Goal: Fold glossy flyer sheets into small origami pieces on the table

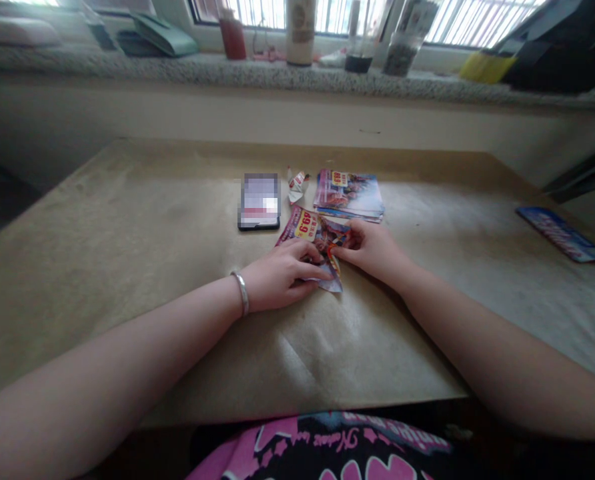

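A colourful printed sheet of paper [306, 225], partly folded, lies on the table in front of me. My left hand [290, 275], with a silver bangle at its wrist, rests across the lower left of the sheet, its fingers stretched over the paper. At the sheet's right edge, my right hand [366, 248] pinches a folded part between thumb and fingers. Just beyond the sheet stands a small folded paper figure [297, 185]. A stack of printed sheets [350, 193] lies behind my right hand.
A phone [259, 202] with a blurred screen lies left of the paper. Far right on the table [127, 233] is a blue printed strip [562, 233]. Bottles, including a red one [232, 35], and other items line the stone windowsill [257, 77] behind.
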